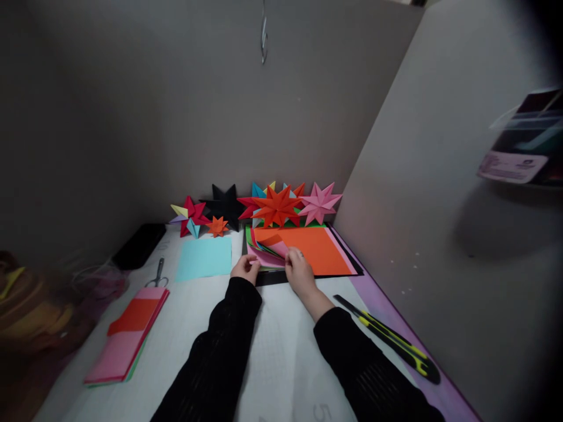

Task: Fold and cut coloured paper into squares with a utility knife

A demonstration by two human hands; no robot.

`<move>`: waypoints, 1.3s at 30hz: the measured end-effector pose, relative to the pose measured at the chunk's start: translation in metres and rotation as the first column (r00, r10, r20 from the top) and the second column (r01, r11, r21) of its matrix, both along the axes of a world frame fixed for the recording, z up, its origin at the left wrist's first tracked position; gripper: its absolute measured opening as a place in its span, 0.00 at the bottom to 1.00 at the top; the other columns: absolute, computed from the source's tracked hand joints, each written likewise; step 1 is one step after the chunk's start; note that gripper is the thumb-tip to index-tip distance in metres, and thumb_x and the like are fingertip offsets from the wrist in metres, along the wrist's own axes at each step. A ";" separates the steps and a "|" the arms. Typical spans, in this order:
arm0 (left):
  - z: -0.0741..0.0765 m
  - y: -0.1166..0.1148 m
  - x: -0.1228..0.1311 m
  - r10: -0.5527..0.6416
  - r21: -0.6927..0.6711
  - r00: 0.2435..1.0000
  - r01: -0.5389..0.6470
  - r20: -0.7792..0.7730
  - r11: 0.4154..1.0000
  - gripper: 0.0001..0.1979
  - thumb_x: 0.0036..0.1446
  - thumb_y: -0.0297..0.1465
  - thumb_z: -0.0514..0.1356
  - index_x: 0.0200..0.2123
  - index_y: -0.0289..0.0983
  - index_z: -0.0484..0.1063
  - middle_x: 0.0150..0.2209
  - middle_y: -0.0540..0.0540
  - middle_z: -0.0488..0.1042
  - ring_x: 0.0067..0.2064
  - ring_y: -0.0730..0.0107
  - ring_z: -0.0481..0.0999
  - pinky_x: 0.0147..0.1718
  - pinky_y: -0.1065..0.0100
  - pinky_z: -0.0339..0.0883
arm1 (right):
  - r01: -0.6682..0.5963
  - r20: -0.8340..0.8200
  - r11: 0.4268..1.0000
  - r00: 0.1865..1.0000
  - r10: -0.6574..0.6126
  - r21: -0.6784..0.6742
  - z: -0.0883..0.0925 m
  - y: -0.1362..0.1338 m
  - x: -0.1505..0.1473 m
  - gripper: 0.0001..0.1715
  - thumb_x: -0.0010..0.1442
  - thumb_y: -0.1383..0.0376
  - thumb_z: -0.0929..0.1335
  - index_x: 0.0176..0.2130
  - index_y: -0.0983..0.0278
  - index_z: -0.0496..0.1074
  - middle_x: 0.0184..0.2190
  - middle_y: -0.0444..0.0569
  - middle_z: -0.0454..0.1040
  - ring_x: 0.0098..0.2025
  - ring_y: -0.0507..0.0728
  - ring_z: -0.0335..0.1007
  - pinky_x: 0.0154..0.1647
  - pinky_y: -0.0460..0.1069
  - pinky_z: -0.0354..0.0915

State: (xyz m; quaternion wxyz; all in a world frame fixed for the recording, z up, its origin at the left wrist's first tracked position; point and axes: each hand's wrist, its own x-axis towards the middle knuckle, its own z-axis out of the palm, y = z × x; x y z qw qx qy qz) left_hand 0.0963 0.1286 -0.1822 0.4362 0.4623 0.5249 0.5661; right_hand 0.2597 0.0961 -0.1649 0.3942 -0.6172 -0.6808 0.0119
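A small bunch of coloured paper sheets (269, 249), with pink, orange, blue and green edges, is fanned and curled up over a pile of larger sheets. Its right side is pinched in my right hand (301, 273), thumb and fingers together. At the left corner, the closed fingers of my left hand (246, 268) hold the edge of a pink sheet of the same bunch. Beneath lies the large orange paper (325, 252), on top of black and green sheets. Just left of my left hand is a light blue paper square (204, 258).
Folded paper stars (277, 206) stand along the back wall. Scissors (159, 275), a stack of pink and red paper strips (127, 340) and a black phone-like object (139, 245) lie left. On the right rests a black-and-yellow cutter knife (391, 340) beside the side wall.
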 end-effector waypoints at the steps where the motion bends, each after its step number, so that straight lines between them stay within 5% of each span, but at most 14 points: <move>1: 0.001 -0.001 0.000 0.001 -0.002 1.000 -0.001 -0.003 1.000 0.08 0.40 0.32 0.65 0.28 0.39 0.72 0.22 0.52 0.72 0.25 0.71 0.72 0.28 0.71 0.67 | -0.006 0.008 1.000 1.000 0.006 0.004 0.000 0.000 0.000 0.16 0.50 0.77 0.60 0.32 0.61 0.71 0.45 0.51 0.69 0.42 0.57 0.67 0.40 0.50 0.63; 10: 0.004 -0.002 -0.001 0.005 -0.022 1.000 -0.005 -0.017 1.000 0.06 0.41 0.30 0.64 0.27 0.39 0.73 0.21 0.51 0.72 0.26 0.69 0.73 0.29 0.69 0.69 | -0.058 0.175 0.998 0.983 0.061 -0.021 0.001 -0.001 0.004 0.20 0.52 0.78 0.62 0.32 0.58 0.78 0.45 0.47 0.74 0.46 0.58 0.68 0.47 0.52 0.63; 15: 0.004 -0.002 -0.002 0.006 -0.037 1.000 -0.007 -0.017 0.999 0.06 0.40 0.28 0.63 0.27 0.39 0.74 0.19 0.53 0.71 0.24 0.70 0.73 0.28 0.69 0.69 | -0.039 0.179 0.998 0.983 0.046 -0.046 0.001 0.000 0.005 0.22 0.53 0.77 0.62 0.39 0.56 0.77 0.42 0.47 0.76 0.43 0.58 0.69 0.44 0.51 0.64; 32: 0.003 -0.005 -0.001 -0.042 -0.079 0.999 0.043 0.009 0.996 0.07 0.39 0.26 0.59 0.27 0.37 0.72 0.15 0.53 0.69 0.20 0.70 0.73 0.21 0.71 0.66 | 0.024 0.175 0.995 0.985 -0.007 -0.093 0.005 -0.004 0.007 0.25 0.49 0.78 0.62 0.37 0.55 0.78 0.39 0.46 0.76 0.40 0.58 0.68 0.39 0.50 0.63; 39: 0.007 -0.006 0.002 -0.102 0.005 0.992 0.102 0.071 0.995 0.27 0.34 0.31 0.66 0.42 0.36 0.66 0.22 0.54 0.71 0.19 0.76 0.69 0.20 0.73 0.65 | -0.003 0.167 0.996 0.986 0.018 -0.090 0.008 -0.011 0.005 0.18 0.54 0.70 0.64 0.42 0.56 0.77 0.42 0.48 0.73 0.44 0.57 0.65 0.44 0.49 0.62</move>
